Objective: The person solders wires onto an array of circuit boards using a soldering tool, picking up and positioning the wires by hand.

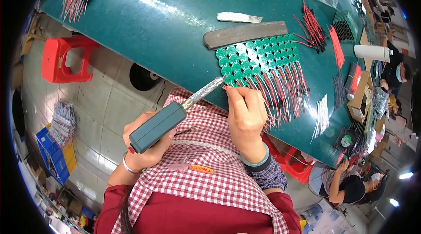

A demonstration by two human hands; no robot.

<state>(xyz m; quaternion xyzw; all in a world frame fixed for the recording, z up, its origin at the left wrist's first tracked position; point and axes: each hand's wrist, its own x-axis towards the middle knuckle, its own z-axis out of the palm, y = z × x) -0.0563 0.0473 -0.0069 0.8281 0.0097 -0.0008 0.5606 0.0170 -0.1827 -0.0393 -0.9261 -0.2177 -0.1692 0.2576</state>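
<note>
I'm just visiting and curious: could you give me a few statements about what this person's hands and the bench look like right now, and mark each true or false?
1. The left hand grips a grey-green soldering iron with a foil-wrapped shaft. True.
2. The right hand rests empty on the lap. False: it is at the edge of the dark green table, pinching a red and black wire.
3. The small round green circuit boards lie in rows. True.
4. The red plastic stool stands on the table. False: it is on the tiled floor.
5. A long grey flat bar lies beyond the boards. True.
</note>
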